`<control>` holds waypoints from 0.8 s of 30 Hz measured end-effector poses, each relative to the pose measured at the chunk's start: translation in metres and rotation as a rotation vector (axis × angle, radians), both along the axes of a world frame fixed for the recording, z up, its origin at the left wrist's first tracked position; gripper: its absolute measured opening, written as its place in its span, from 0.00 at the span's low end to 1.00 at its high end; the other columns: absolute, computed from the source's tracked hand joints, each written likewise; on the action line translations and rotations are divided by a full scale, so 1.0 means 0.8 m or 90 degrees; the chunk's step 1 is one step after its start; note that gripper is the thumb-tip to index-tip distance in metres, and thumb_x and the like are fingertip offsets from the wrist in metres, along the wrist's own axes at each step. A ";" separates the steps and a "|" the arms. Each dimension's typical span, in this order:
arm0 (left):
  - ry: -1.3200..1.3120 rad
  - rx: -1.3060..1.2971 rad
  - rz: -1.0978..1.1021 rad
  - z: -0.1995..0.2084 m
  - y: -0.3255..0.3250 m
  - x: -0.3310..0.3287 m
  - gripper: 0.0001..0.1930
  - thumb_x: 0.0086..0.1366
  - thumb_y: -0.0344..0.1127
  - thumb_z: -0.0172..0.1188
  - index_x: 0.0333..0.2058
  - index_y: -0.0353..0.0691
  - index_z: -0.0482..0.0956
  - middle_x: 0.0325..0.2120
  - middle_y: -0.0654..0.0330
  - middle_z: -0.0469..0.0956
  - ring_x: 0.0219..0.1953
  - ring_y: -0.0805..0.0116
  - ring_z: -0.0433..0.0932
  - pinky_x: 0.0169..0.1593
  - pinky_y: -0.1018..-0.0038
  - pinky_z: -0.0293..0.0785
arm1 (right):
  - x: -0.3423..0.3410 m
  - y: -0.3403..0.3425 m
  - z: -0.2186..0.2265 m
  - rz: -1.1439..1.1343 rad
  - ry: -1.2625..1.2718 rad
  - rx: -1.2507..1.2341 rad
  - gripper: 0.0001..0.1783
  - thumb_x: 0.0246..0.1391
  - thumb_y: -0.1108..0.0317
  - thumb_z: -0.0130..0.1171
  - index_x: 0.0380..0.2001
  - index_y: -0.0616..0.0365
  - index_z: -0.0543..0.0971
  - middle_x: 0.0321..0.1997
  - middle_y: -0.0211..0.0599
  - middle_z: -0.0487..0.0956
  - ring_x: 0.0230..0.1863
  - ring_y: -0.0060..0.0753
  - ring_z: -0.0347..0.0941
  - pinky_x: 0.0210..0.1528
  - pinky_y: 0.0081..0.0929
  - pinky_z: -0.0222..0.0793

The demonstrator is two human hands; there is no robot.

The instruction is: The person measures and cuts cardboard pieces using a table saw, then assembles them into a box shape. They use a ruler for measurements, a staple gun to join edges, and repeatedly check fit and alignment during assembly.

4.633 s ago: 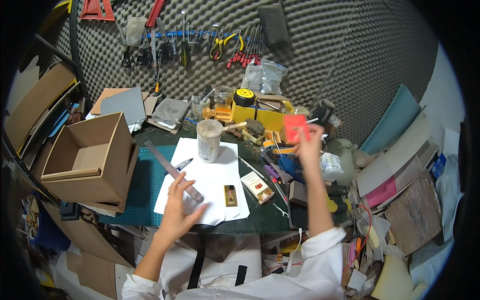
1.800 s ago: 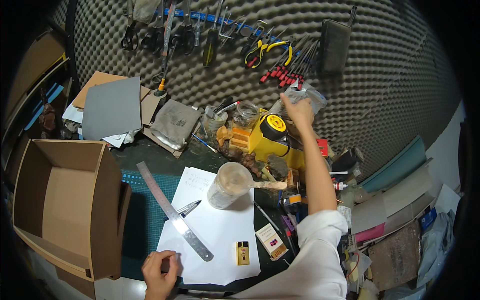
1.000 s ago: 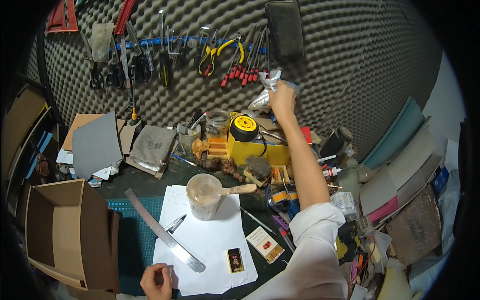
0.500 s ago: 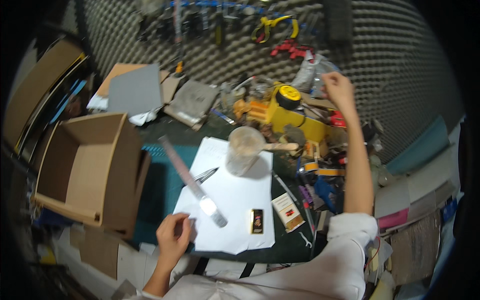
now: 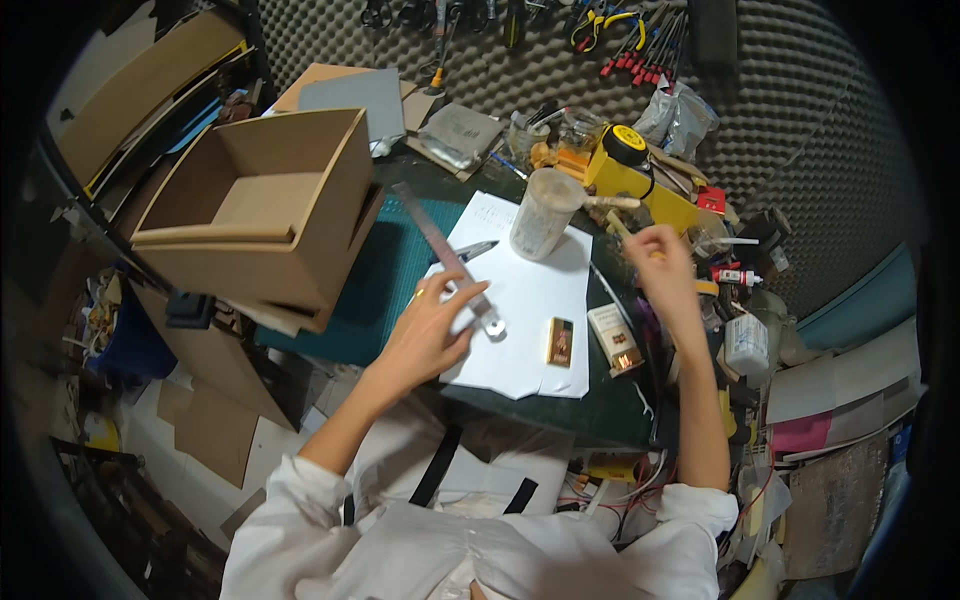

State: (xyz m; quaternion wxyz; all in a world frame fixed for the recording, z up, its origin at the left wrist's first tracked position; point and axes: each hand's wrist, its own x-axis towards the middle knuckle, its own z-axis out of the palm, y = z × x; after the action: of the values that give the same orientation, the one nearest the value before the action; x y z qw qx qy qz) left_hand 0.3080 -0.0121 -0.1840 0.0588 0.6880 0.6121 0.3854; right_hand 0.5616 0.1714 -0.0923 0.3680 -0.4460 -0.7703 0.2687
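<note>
A clear ruler (image 5: 447, 250) lies slantwise over white sheets of paper (image 5: 535, 300). My left hand (image 5: 425, 325), with a ring on one finger, has its fingers spread over the ruler's near part, touching it. Beside the ruler rests a dark pen (image 5: 475, 250). To the right of the paper, my right hand (image 5: 665, 275) is raised and closed, slightly blurred. A thin yellowish stick (image 5: 620, 225) shows at its fingertips; its kind is unclear. On the paper stand a cloudy plastic cup (image 5: 545, 215) and a small black-and-gold box (image 5: 560, 343).
An open brown box (image 5: 255, 250) stands at the left, by a teal cutting mat (image 5: 385, 285). A white-and-gold packet (image 5: 614, 340) lies right of the paper. Farther back are a yellow case (image 5: 665, 205), a tape measure (image 5: 625, 145) and crowded tools. Pliers (image 5: 610, 30) hang on the foam wall.
My right hand has come down from the far right clutter toward the paper, with a yellowish stick now showing. My left hand has moved onto the ruler. The whole view has shifted.
</note>
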 end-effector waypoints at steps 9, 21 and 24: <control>0.133 0.121 0.041 -0.020 0.033 -0.025 0.10 0.51 0.27 0.64 0.33 0.37 0.76 0.42 0.53 0.71 0.43 0.53 0.73 0.46 0.62 0.72 | -0.060 0.009 -0.107 0.008 -0.084 -0.010 0.31 0.52 0.62 0.66 0.53 0.66 0.66 0.41 0.45 0.74 0.33 0.35 0.78 0.36 0.30 0.76; 0.214 0.081 0.170 -0.040 0.084 -0.059 0.08 0.59 0.31 0.60 0.37 0.37 0.78 0.37 0.51 0.74 0.42 0.52 0.73 0.46 0.59 0.68 | -0.075 -0.092 -0.110 0.170 -0.017 -0.011 0.13 0.54 0.70 0.60 0.42 0.62 0.75 0.36 0.44 0.76 0.34 0.41 0.76 0.38 0.35 0.72; 0.225 0.094 0.151 -0.048 0.087 -0.069 0.05 0.60 0.30 0.58 0.34 0.36 0.78 0.33 0.52 0.74 0.39 0.52 0.72 0.42 0.59 0.65 | -0.078 -0.107 -0.099 0.180 -0.018 0.084 0.13 0.55 0.75 0.56 0.45 0.62 0.74 0.42 0.47 0.75 0.41 0.48 0.74 0.44 0.39 0.71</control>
State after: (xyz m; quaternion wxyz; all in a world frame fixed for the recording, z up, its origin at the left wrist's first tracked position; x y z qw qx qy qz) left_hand 0.2529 0.0576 -0.2224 -0.1460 0.6706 0.6594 0.3068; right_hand 0.4992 0.0857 -0.1713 0.3442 -0.3115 -0.8465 0.2608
